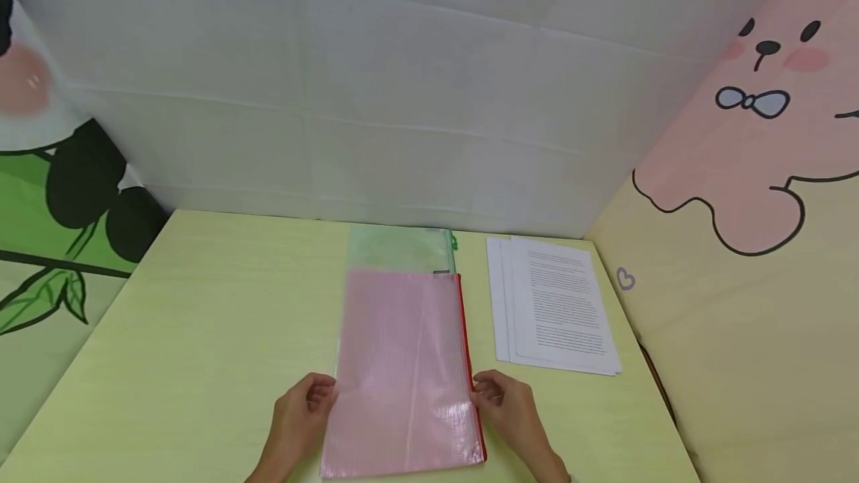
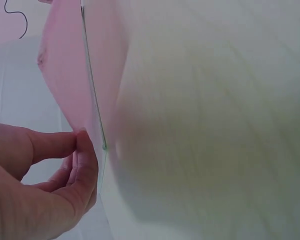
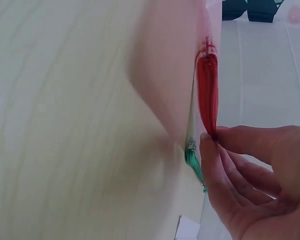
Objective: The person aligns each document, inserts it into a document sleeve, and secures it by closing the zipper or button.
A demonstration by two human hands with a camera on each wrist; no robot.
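You pinch a pink folder (image 1: 403, 364) by both sides over a yellow table (image 1: 221, 334), your left hand (image 1: 298, 416) at its 8 o'clock, your right hand (image 1: 508, 405) at 4 o'clock on the red zipper (image 1: 466, 334); a green folder (image 1: 399, 247) extends beyond at 12 o'clock, printed papers (image 1: 564, 304) lie at 2.

The top folder (image 1: 403, 364) is over the table (image 1: 221, 334) and the bottom folder (image 1: 399, 248), whose far end juts out behind it. 2 hands flank the top folder: the left hand (image 1: 300, 412) at its left edge, the right hand (image 1: 506, 408) at its right edge. Papers (image 1: 564, 308) lie right of the top folder; a wall (image 1: 403, 95) stands behind it.
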